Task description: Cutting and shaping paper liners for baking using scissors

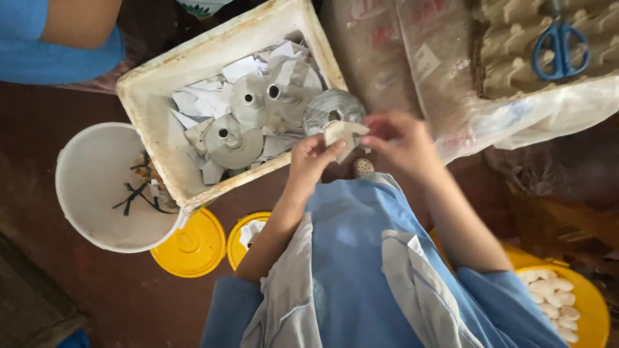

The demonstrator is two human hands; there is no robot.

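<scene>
Both hands meet just beside the near right corner of the white foam box [148, 74]. The left hand [308, 161] and the right hand [401, 143] pinch a small white paper piece [343, 136] between their fingertips, one from each side. Inside the box lie white paper scraps [209, 96] and grey metal funnel-shaped parts [232, 140], with a roll of silvery tape [333, 111] at its right edge. Left of the box sits a white bucket [90, 187] holding dark strips. Below the box lie two yellow lids [193, 248]. Far right of it, a yellow tub [590, 303] holds pale oval pieces.
</scene>
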